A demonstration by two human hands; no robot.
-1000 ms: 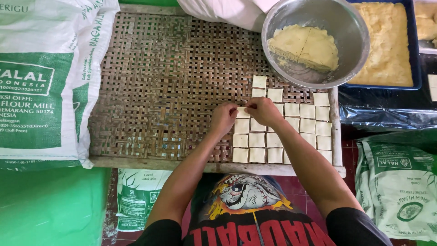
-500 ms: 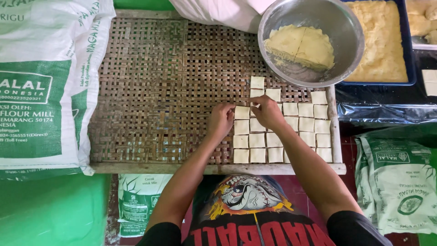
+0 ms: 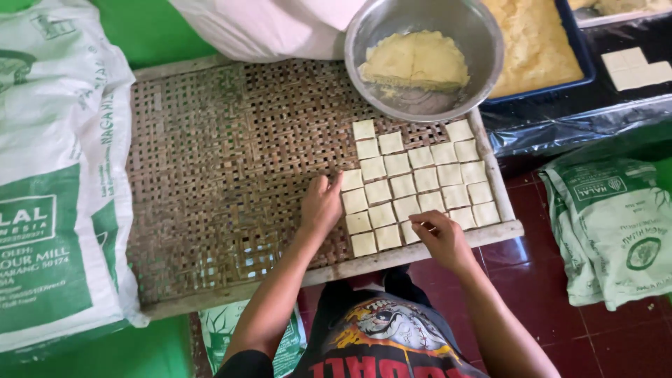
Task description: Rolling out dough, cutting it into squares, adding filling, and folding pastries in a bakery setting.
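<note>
Right now I see my left hand (image 3: 320, 206) resting flat on the woven bamboo tray (image 3: 210, 175), its fingers together and their tips touching the left side of the block of pale dough squares (image 3: 413, 182); it grips nothing. My right hand (image 3: 439, 236) sits at the tray's near edge, fingers curled down onto a square in the bottom row, though I cannot quite tell whether they pinch it or only press it. The squares lie edge to edge in tidy rows over the tray's right near corner. At the far right corner stands a metal bowl (image 3: 423, 56) holding folded yellow dough. Beyond the right edge is a blue tray of dough (image 3: 535, 42). A white and green flour sack (image 3: 59, 189) lies along the left edge.
</note>
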